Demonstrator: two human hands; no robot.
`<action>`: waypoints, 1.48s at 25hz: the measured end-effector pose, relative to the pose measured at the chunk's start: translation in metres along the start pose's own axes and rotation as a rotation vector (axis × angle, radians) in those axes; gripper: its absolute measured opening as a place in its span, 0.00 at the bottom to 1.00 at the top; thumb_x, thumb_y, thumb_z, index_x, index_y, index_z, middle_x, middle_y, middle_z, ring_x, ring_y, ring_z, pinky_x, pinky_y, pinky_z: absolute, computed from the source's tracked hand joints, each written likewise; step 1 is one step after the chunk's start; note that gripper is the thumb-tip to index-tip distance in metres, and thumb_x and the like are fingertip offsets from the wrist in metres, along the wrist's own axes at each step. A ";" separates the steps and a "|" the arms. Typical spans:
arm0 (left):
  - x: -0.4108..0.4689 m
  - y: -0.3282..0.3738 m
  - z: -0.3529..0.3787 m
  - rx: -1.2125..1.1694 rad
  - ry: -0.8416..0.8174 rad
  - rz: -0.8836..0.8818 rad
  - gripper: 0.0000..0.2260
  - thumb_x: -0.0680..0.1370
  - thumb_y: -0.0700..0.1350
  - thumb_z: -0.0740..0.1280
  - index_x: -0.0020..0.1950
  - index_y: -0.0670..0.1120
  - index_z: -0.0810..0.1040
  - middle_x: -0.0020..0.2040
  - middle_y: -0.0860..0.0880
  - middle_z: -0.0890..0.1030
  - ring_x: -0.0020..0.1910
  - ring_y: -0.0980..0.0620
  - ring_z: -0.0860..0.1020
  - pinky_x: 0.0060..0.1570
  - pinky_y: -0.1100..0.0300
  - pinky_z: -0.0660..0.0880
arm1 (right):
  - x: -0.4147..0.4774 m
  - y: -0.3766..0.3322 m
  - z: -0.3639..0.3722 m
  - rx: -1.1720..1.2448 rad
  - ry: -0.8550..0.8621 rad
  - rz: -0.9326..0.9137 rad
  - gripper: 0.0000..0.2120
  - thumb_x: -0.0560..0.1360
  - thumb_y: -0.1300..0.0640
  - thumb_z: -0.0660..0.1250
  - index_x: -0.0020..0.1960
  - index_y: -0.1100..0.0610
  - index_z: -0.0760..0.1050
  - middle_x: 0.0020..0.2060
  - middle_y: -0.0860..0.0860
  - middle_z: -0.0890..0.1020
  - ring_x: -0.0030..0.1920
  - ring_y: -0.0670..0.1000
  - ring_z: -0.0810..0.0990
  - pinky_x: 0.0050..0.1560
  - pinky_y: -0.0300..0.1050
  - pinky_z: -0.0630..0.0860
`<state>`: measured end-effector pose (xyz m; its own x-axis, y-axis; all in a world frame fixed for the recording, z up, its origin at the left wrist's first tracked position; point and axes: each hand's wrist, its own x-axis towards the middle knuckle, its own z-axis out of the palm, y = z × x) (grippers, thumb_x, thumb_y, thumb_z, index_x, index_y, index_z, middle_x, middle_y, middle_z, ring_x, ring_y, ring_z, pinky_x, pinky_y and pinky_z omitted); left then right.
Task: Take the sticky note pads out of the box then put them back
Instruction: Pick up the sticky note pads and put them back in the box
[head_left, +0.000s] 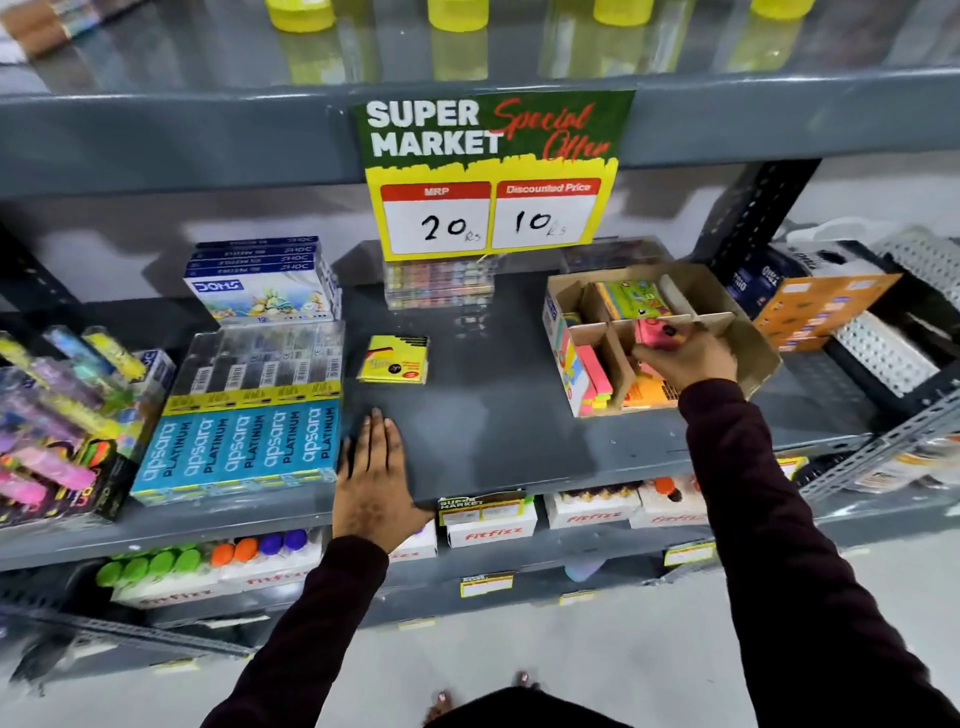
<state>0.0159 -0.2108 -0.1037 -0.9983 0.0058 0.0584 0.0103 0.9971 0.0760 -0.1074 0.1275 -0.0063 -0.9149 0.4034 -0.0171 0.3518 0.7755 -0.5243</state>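
A brown cardboard box (737, 332) with dividers stands on the right of the grey shelf (493, 415). It holds pink, orange and green sticky note pads. My right hand (685, 358) is over the box's middle compartment, shut on a pink sticky note pad (657, 332). A green pad (631, 299) sits in a rear compartment, and pink strip pads (592, 371) stand in the front left one. A yellow sticky note pad (395, 358) lies alone on the shelf, left of the box. My left hand (374, 467) rests flat on the shelf's front edge, fingers apart, holding nothing.
Blue Apsara pencil packs (239, 447) and Doms boxes (260, 280) lie left of my left hand. Highlighters (57, 415) fill the far left. A price sign (488, 171) hangs from the upper shelf. Orange boxes (821, 306) sit right of the cardboard box.
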 end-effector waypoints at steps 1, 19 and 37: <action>0.000 0.001 0.000 0.003 -0.002 0.002 0.55 0.60 0.65 0.72 0.73 0.35 0.52 0.75 0.36 0.57 0.74 0.39 0.56 0.72 0.42 0.55 | 0.004 0.004 0.004 0.049 -0.074 -0.022 0.26 0.68 0.46 0.72 0.59 0.62 0.78 0.56 0.63 0.82 0.58 0.61 0.79 0.63 0.52 0.74; -0.002 0.003 -0.005 -0.048 0.002 -0.012 0.50 0.61 0.57 0.73 0.73 0.35 0.52 0.75 0.36 0.56 0.74 0.38 0.57 0.73 0.44 0.50 | -0.066 -0.161 0.097 -0.145 -0.435 -0.597 0.29 0.73 0.46 0.68 0.68 0.61 0.69 0.67 0.60 0.74 0.67 0.59 0.72 0.67 0.50 0.69; -0.002 -0.001 -0.001 -0.050 0.016 -0.008 0.52 0.60 0.59 0.73 0.73 0.34 0.53 0.75 0.34 0.56 0.74 0.37 0.57 0.73 0.42 0.53 | -0.063 -0.091 0.041 0.096 0.278 -0.453 0.35 0.58 0.31 0.69 0.53 0.56 0.78 0.47 0.57 0.85 0.52 0.58 0.82 0.50 0.47 0.79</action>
<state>0.0182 -0.2117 -0.1032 -0.9973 -0.0038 0.0731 0.0055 0.9919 0.1266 -0.0897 0.0117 0.0078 -0.8792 0.1624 0.4479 -0.0976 0.8588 -0.5029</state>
